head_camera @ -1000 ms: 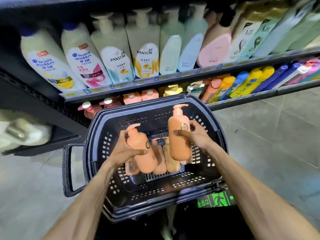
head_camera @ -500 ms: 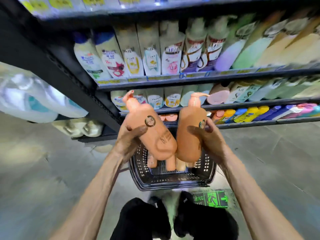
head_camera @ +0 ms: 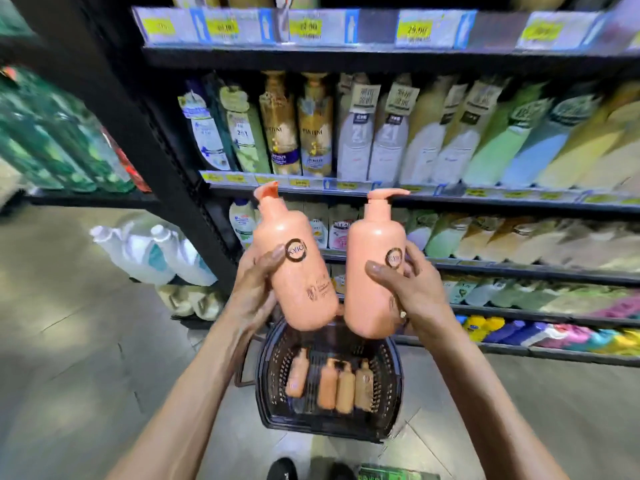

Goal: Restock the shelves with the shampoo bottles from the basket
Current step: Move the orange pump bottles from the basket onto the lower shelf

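Note:
My left hand (head_camera: 254, 289) grips an orange pump shampoo bottle (head_camera: 294, 268), tilted a little to the left. My right hand (head_camera: 412, 292) holds a second orange pump bottle (head_camera: 372, 268), nearly upright. Both bottles are raised in front of the shelves (head_camera: 485, 202), side by side and almost touching at their bases. Far below on the floor stands the black basket (head_camera: 391, 382) with several more orange bottles (head_camera: 337, 384) lying in it.
The shelves are packed with rows of shampoo bottles (head_camera: 363, 133) on every level, with price tags (head_camera: 311, 27) on the edges. A black upright post (head_camera: 145, 140) bounds the unit at the left. White jugs (head_camera: 152, 251) sit low at the left. My shoes (head_camera: 282, 471) are at the bottom.
Both hands have lifted their orange bottles out of the basket and up in front of the shelves. The view has risen, so the basket now looks small and far below.

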Demonstrator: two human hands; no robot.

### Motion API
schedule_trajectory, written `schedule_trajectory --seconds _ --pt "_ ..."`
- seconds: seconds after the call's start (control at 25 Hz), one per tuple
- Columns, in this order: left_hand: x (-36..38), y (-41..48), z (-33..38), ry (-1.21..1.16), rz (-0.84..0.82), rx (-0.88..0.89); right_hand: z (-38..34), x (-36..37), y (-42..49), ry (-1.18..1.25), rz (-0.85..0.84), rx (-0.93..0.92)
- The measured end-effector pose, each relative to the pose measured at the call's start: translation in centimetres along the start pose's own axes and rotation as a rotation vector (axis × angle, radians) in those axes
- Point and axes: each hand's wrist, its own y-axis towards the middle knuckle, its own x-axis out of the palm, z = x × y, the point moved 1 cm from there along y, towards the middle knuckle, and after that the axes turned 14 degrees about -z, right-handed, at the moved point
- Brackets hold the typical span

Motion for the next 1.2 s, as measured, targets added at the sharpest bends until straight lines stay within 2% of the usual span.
schedule_trajectory --seconds 0.32,0.64,1.0,1.2 --pt "3.3 0.7 6.1 0.112 -0.035 0.088 -6.8 0.2 -0.4 -0.017 -0.053 -0.158" --pt "2.4 2.4 11.1 0.174 -0.079 0.175 -11.3 2.4 2.0 -0.087 -0.074 -0.279" --pt "-0.6 7.0 19.1 0.23 -0.197 0.269 -17.3 7.2 7.3 -0.195 0.107 -0.438" --pt "-2.4 9.1 22.8 0.229 -0.282 0.288 -21.0 8.2 10.3 -0.169 0.193 -0.503"
